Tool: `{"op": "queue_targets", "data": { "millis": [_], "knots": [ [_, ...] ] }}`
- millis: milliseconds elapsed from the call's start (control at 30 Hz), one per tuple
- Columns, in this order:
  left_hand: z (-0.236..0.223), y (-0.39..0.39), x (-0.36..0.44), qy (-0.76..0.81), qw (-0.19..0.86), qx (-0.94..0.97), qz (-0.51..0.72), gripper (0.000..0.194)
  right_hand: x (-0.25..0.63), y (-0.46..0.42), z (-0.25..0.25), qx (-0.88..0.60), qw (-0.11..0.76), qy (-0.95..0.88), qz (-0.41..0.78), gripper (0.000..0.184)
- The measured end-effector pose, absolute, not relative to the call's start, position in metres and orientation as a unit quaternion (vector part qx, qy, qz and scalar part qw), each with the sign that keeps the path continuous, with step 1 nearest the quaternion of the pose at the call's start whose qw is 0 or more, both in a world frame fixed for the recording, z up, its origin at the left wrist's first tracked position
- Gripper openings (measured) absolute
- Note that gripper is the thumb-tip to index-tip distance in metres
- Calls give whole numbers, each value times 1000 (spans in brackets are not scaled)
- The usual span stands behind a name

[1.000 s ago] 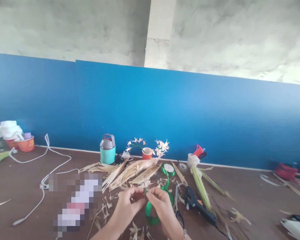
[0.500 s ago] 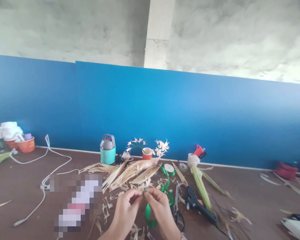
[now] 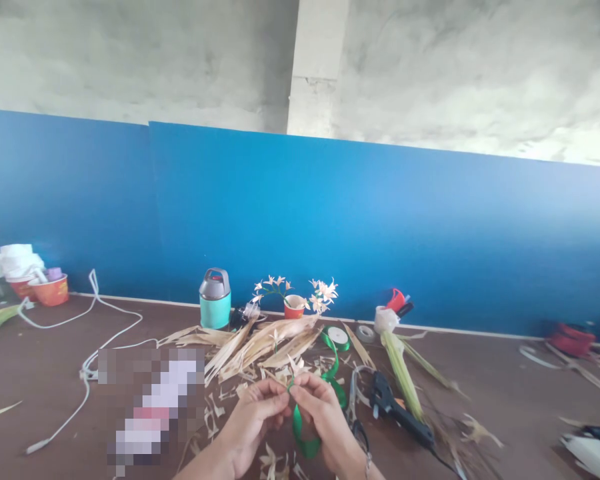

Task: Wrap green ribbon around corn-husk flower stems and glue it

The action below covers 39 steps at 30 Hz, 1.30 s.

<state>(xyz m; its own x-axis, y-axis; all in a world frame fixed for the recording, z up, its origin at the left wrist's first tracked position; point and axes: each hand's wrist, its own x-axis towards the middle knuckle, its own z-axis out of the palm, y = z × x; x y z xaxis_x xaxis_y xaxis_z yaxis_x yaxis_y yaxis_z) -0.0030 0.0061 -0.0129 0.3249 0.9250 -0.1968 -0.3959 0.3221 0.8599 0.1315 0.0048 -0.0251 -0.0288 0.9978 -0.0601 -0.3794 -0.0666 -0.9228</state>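
Note:
At the lower middle, my left hand [image 3: 257, 413] and my right hand [image 3: 323, 410] meet fingertip to fingertip. Both are pinched on the stem of a small pale husk flower [image 3: 298, 367], whose petals show just above the fingers. A green ribbon [image 3: 305, 433] hangs in a loop from the right fingertips and runs back to its spool [image 3: 337, 337]. Most of the stem is hidden by the fingers. Dried corn husks [image 3: 265, 343] and cut scraps lie just beyond the hands.
Right of my hands are scissors [image 3: 360, 437], a black glue gun [image 3: 397, 410] and a green stalk bundle [image 3: 403, 373]. Behind stand a teal flask [image 3: 215, 310] and a red paper cup [image 3: 294, 307] with finished flowers [image 3: 324, 293]. A white cable [image 3: 87, 367] lies left. A blue partition [image 3: 330, 220] closes the back.
My left hand has turned slightly, its forearm reaching further left. More of the flower's petals show above the fingertips. The ribbon loop has shifted slightly right and down.

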Motion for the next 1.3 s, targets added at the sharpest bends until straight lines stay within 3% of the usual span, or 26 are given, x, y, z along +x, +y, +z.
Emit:
{"op": "queue_targets", "data": {
  "millis": [467, 833, 1033, 1300],
  "knots": [
    [-9, 8, -4, 405, 632, 479, 455, 31, 128, 8, -31, -422, 594, -459, 509, 34],
    [-15, 9, -5, 370, 695, 401, 468, 30, 131, 4, -19, -433, 560, -452, 543, 30],
    [-19, 10, -4, 354, 717, 384, 462, 31, 135, 0, -9, -426, 570, -476, 516, 19],
    [-13, 9, -4, 368, 695, 439, 434, 35, 130, 0, -16, -423, 571, -432, 555, 29]
  ]
}}
